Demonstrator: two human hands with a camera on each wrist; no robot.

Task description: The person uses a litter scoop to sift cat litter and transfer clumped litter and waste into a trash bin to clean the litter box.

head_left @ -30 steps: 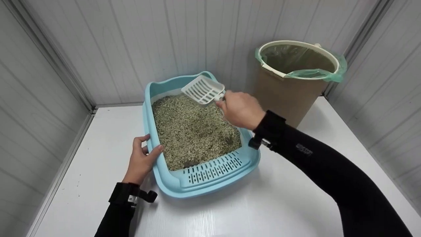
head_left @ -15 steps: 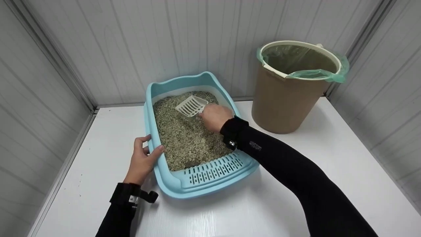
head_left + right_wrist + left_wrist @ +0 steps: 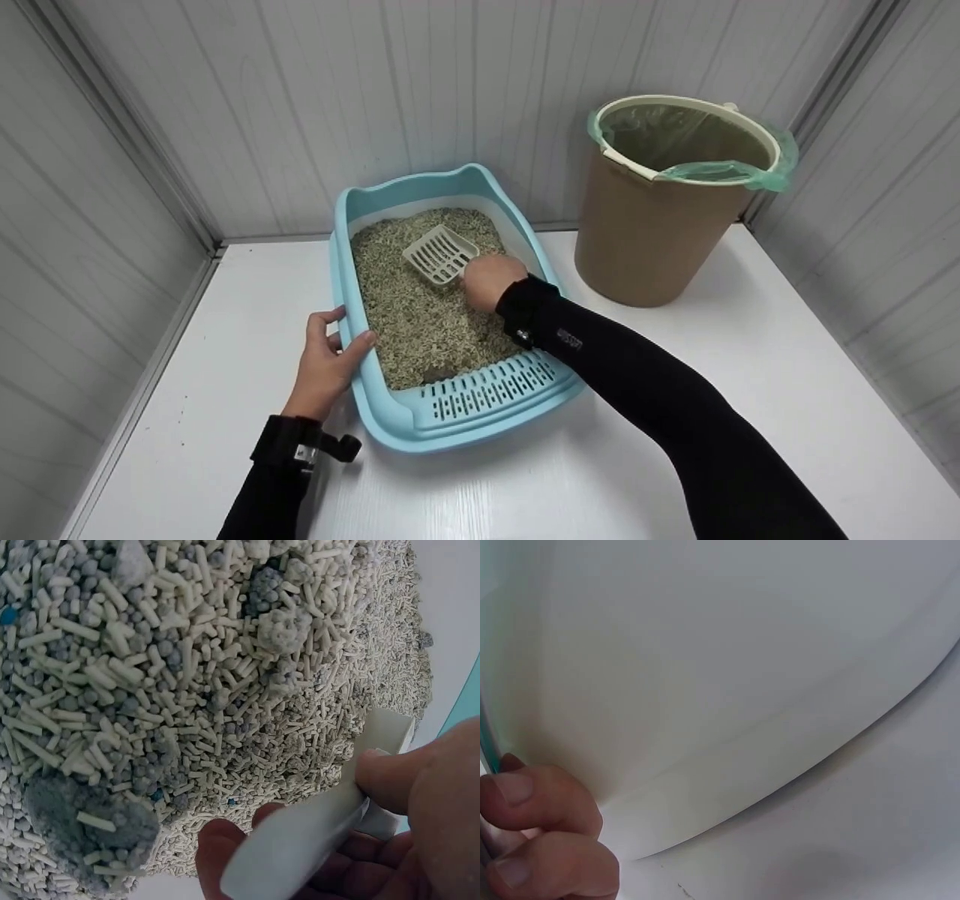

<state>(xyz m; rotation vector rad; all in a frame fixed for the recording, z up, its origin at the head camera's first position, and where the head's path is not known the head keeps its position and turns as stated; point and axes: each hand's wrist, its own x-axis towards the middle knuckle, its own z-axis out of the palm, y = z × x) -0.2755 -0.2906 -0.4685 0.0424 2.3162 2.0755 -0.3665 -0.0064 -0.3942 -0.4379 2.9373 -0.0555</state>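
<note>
A light blue litter box [image 3: 480, 430] full of pellet litter [image 3: 409, 322] stands on the white table, with a slotted panel along its near side. My left hand [image 3: 322, 367] grips its left rim, thumb on top; curled fingers [image 3: 547, 802] show at the wall in the left wrist view. My right hand [image 3: 493, 283] holds a white slotted litter scoop [image 3: 441, 255] by its handle, over the middle of the litter. Whether its head touches the litter, I cannot tell. A grey clump [image 3: 90, 829] lies in the litter in the right wrist view; a dark clump [image 3: 439, 373] sits near the panel.
A brown bin [image 3: 637, 240] lined with a green bag [image 3: 724, 172] stands at the back right, apart from the box. Grey panel walls [image 3: 300, 112] close in the back and both sides of the white table [image 3: 240, 322]. Small specks lie on its left part.
The scoop was raised over the box's back right; my right hand has lowered it and brought it left. Over the last half second it shifted slightly nearer. My left hand stays put.
</note>
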